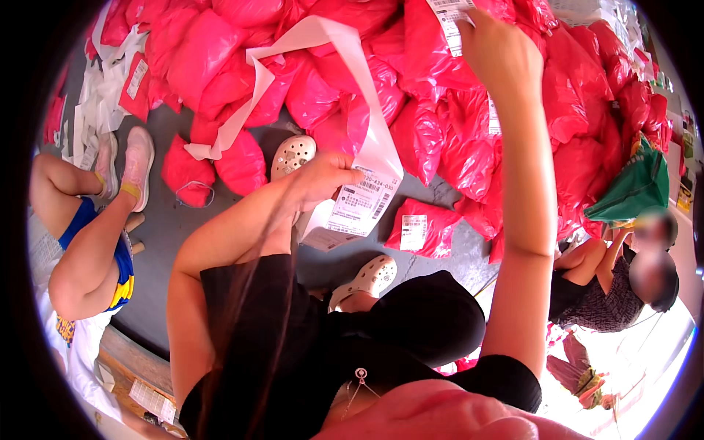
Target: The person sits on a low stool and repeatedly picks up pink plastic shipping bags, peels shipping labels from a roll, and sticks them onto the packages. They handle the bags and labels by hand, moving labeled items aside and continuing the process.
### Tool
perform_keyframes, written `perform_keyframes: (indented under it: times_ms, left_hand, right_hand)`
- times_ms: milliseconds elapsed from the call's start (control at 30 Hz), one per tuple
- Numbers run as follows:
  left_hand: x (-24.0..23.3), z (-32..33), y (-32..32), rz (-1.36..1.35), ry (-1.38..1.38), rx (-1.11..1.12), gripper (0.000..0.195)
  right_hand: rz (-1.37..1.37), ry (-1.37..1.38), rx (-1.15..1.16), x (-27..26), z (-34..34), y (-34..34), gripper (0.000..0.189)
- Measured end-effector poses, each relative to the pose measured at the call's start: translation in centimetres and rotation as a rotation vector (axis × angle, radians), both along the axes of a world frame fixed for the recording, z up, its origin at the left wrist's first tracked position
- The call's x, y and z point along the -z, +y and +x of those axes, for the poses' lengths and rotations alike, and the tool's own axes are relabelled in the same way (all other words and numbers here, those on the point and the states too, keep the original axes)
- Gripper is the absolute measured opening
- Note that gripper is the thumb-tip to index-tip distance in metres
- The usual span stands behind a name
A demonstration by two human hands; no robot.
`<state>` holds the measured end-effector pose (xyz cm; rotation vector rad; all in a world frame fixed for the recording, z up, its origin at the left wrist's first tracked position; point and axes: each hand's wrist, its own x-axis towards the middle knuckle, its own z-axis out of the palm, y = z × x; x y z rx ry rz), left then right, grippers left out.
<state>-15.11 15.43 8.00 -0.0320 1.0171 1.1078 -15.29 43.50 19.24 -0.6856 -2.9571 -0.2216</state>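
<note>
My left hand (324, 181) is closed on a strip of printed shipping labels (366, 192), thumb on its edge. From there a long band of pale backing paper (371, 99) loops up and over to the left. At the top, my right hand (495, 44) is on a white printed label (454, 27) that lies against a pink plastic parcel bag (429, 66); its fingertips are partly hidden behind the hand. A small pink parcel (440, 228) bearing a label lies on the grey floor, right of the label strip.
Pink plastic parcels (203, 55) are heaped across the far side. Loose backing paper (99, 93) lies at the upper left. A seated person's leg (93, 247) is at left; another person (594, 275) sits at right near a green bag (632, 184). White clogs (374, 275) are on my feet.
</note>
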Motion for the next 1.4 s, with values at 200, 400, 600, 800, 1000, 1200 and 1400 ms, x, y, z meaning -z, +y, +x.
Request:
perform_keyframes:
  times_ms: [200,400,600,800,1000,1200,1400]
  left_hand:
    - [0.5,-0.4,-0.3,0.04,-0.002,-0.031,0.021]
    - [0.4,-1.0,-1.9,0.066,-0.065,-0.117,0.022]
    - [0.6,-0.4,-1.5,0.105,-0.066,-0.189,0.022]
    - [0.1,-0.4,-0.9,0.118,-0.04,-0.266,0.022]
    - [0.2,0.5,-0.5,0.102,-0.083,-0.147,0.022]
    - [-1.2,1.7,1.2,0.113,-0.026,-0.051,0.024]
    - [0.0,1.6,-0.1,0.065,-0.043,-0.089,0.023]
  right_hand:
    - [0.081,0.467,-0.352,6.6,-2.9,2.4,0.034]
    - [-0.403,0.377,0.484,8.8,4.0,7.0,0.072]
    - [-0.82,0.691,0.373,12.5,5.4,4.1,0.052]
    - [-0.614,0.192,0.235,4.1,33.3,-0.9,0.045]
    - [-0.945,-1.972,0.509,0.1,59.6,-9.1,0.039]
    - [-1.06,-0.161,0.458,12.7,38.6,-2.6,0.043]
    - [-1.902,0.666,1.183,19.3,16.5,3.4,0.031]
